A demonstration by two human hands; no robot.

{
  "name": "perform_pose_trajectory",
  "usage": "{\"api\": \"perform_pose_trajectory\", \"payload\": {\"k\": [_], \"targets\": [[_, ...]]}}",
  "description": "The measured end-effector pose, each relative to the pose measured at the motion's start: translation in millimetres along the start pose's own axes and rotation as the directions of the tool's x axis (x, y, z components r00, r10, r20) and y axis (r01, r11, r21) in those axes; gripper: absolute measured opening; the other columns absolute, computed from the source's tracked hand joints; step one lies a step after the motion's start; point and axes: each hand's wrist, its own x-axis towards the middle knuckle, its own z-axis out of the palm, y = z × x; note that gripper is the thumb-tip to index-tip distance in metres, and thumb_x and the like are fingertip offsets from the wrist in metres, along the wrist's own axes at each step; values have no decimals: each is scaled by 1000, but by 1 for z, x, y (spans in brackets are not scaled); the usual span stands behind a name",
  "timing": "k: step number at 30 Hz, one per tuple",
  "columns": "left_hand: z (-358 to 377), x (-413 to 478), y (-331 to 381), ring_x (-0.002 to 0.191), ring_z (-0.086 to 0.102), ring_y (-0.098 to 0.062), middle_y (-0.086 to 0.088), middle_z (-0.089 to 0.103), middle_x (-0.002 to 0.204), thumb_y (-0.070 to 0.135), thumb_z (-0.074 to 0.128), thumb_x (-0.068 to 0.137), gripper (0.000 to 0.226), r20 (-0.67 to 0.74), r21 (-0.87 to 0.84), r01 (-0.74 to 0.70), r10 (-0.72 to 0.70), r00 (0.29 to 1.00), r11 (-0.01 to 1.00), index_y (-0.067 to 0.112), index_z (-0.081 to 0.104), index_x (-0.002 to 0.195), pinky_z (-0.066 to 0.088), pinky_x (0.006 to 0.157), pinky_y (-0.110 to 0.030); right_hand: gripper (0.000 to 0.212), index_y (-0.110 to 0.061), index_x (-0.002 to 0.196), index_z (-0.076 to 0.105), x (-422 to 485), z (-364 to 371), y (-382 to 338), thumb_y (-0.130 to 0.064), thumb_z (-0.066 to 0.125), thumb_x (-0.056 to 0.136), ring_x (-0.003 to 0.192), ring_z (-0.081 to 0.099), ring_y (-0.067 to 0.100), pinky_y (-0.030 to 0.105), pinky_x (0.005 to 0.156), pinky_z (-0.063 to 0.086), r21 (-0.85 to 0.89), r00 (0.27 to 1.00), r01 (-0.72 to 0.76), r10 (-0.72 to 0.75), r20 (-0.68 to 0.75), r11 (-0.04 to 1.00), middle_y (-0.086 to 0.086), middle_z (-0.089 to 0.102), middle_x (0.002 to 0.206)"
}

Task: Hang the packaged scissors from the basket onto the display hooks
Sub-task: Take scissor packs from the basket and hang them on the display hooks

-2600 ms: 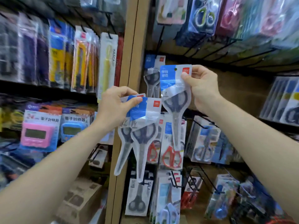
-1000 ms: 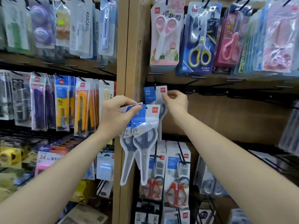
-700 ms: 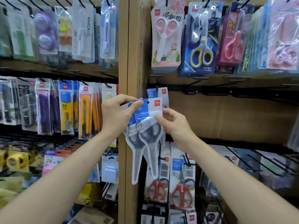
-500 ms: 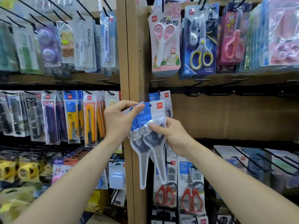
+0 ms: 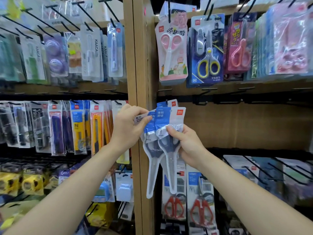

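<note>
Packaged scissors (image 5: 166, 133), fanned, held before the display hook (image 5: 166, 102).
Left hand (image 5: 128, 128) pinches their tops; right hand (image 5: 186, 143) grips the front pack.

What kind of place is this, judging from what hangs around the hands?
Probably a stationery shop. Carded scissors and utility knives hang on black display hooks along wooden shelving, many copies of each, like goods for sale.

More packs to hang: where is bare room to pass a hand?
Free: the bare brown back panel, between the hung blue scissors pack and the right edge, under the black hook rail. Crowded: the pink-handled scissors row above, red-handled scissors below.
</note>
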Motion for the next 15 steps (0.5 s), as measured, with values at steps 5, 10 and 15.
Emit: {"api": "perform_pose_trajectory", "payload": {"k": [5,10,15], "targets": [[16,0,-8,85,58,-16,-4,69,92,22,65,99,18,-106,71,-111,118,987,991,5,69,100,45,72,-28,19,-10,114,71,7,-9,-21,-4,67,96,101,76,27,38,82,61,-113,986,56,-73,-150,992,9,79,108],[24,-9,-14,79,64,-19,-9,72,86,8,72,93,9,-280,105,-114,139,950,988,-1,73,95,51,68,-30,9,-5,98,74,23,-11,-41,-2,75,89,92,78,29,44,80,64,-261,964,58,-122,-235,964,11,80,98],[30,-12,-17,75,64,-19,-10,71,83,3,73,91,5,-360,90,-116,141,922,989,-1,72,89,50,67,-27,20,-6,91,76,38,-8,-47,-26,79,90,82,78,15,29,66,63,-413,932,148,-267,-247,899,6,80,90]]}}
